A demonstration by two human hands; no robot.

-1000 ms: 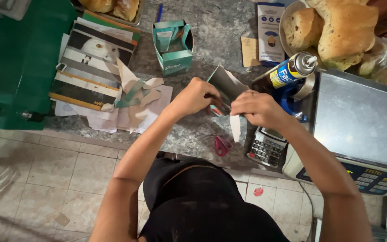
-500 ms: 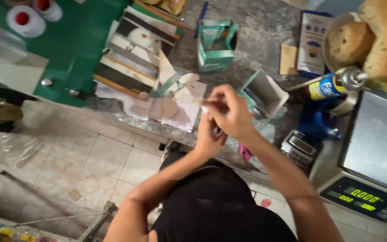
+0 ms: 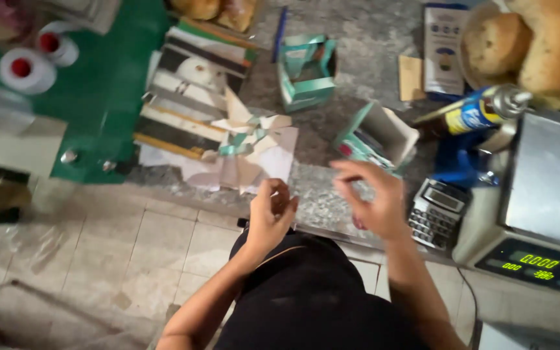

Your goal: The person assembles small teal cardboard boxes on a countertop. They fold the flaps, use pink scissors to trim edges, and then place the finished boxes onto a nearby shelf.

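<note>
My left hand hovers at the front edge of the grey stone counter, fingers curled in, with nothing visible in it. A short way to its right, my right hand is blurred, its fingers spread and holding nothing. Just beyond the right hand lies an opened teal and white carton on its side. A heap of torn cardboard and paper scraps lies beyond the left hand. A second opened teal carton stands further back.
A calculator, a digital scale and a spray can crowd the right. Bread loaves sit in the back right corner. A stack of flat printed packs, a green mat and tape rolls are on the left.
My hands, joined over the counter a moment ago, have drawn back to its front edge and come apart. The view has shifted left and down.
</note>
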